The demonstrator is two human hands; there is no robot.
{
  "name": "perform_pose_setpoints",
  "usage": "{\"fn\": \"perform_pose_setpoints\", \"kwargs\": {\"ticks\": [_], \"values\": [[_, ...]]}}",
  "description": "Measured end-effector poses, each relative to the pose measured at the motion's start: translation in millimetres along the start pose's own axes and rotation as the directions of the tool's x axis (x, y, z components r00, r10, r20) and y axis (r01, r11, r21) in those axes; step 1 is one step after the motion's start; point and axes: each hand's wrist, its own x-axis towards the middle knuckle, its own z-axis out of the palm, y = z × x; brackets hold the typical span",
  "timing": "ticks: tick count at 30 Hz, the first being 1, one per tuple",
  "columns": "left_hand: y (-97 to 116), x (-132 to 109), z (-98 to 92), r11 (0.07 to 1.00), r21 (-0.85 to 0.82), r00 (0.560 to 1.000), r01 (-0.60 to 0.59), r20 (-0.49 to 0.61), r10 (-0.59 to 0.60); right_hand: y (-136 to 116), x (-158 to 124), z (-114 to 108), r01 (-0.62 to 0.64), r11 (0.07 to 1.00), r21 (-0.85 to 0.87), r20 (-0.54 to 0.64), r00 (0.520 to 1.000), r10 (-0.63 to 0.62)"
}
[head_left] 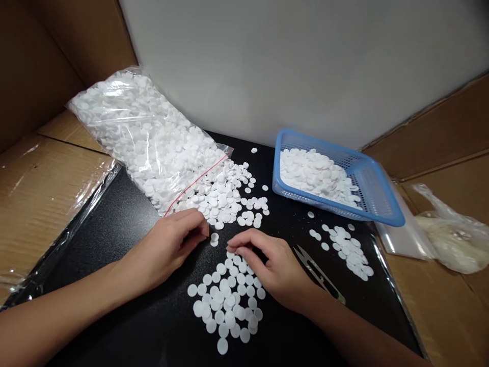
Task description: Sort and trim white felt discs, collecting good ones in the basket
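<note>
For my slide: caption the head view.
Left hand and right hand near white discs on a black table; plastic bag and blue basket behind.

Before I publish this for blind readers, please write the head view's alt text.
A person's left hand and right hand among white discs on a black tabletop. Beyond, a clear zip bag and blue plastic basket hold more discs.

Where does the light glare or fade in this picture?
Head view: bright glare streaks the clear bag; a softer sheen lies on the left of the black tabletop; the upper-left cardboard falls into shadow.
</note>
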Motion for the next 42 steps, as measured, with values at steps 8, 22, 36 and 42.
{"fn": "perform_pose_setpoints", "kwargs": {"ticks": [8, 22, 36, 42], "values": [[1, 1, 15.9, 0.998, 0.047, 0.999, -0.039, -0.024, 0.04, 0, 4, 5, 0.028, 0.998, -0.048, -0.116, 0.993, -0.033], [7, -9, 5.3, 0.984, -0.158, 0.949, -0.082, 0.29, 0.126, 9, 28, 7, 0.247, 0.837, -0.487, 0.083, 0.968, -0.237], [3, -5, 7.2, 0.995, 0.084, 0.999, -0.047, -0.017, 0.049, 2, 1, -9, 0.349, 0.744, -0.57, 0.243, 0.936, -0.253], [-5, 5, 14.9, 0.926, 0.345, 0.987, -0.151, -0.003, 0.162, -1, 2, -21, 0.219, 0.888, -0.405, 0.21, 0.967, -0.143]]}}
